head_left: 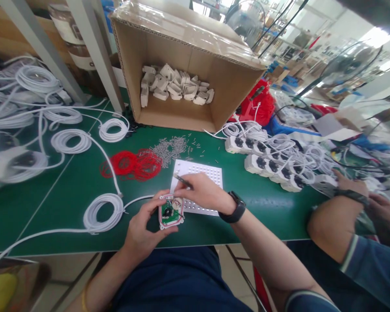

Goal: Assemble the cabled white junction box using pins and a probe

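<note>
My left hand (143, 227) grips a small white housing by its sides, with a green circuit board (166, 217) and a red sealing ring showing in its open face. From its upper left a white cable (138, 200) runs to a coil (104, 212) on the bench. My right hand (198, 190) is closed around a dark, slim pen-like tool (184, 180) and reaches over the housing's upper right corner; its fingertips hide part of that corner. Beneath the right hand lies a white perforated sheet (211, 171).
Red rings (130, 164) and scattered screws (170, 148) lie beyond my hands. Behind stands a cardboard box (182, 115) holding white covers (175, 84). Finished-looking white units (263, 164) line the right; coiled cables (71, 141) fill the left. A co-worker's arm (334, 216) is at far right.
</note>
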Demonstrator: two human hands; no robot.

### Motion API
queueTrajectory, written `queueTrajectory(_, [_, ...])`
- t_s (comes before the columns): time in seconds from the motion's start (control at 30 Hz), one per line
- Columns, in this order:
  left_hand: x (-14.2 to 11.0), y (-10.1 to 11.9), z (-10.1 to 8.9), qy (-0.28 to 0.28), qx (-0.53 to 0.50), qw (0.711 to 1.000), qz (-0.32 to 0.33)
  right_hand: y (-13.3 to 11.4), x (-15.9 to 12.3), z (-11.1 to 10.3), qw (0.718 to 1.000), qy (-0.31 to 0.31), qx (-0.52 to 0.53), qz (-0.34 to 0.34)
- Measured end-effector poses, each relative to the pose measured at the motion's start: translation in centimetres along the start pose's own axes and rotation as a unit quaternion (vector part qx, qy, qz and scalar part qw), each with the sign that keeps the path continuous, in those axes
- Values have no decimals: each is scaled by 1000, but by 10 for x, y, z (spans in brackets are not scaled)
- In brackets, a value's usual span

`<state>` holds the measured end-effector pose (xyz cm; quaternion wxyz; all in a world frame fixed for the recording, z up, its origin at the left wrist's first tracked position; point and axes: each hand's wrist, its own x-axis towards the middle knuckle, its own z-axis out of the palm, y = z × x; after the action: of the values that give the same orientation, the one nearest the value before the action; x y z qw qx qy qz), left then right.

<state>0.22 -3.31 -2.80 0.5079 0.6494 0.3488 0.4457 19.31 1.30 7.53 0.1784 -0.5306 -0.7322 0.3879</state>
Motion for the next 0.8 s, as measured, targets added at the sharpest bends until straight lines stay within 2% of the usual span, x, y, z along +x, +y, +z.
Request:
queueTrajectory(0.13, [-2, -3, 1, 12, -16, 1000, -17, 9, -14, 21, 996, 59, 59, 26])
queueTrajectory(0.23, [-4, 0, 0, 6, 8, 1000, -26, 17, -25, 39, 980, 25, 159, 114])
queueTrajectory(0.33, [-1, 15, -3, -20, 11, 999, -50, 22, -31, 50, 951, 2, 250, 179])
queueTrajectory(0.47, [12, 38, -5, 40, 13, 987, -156, 21, -28, 61, 978, 88, 152, 108])
queueTrajectory(0.57, [21, 38, -3, 72, -3, 980, -187, 21, -26, 68, 982, 137, 98, 85])
queueTrajectory(0.63, [23, 31, -2, 82, -33, 978, -192, 22, -26, 71, 981, 138, 99, 96])
queueTrajectory(0.8, [21, 19, 0, 117, -63, 970, -204, 22, -34, 71, 983, 85, 146, 78])
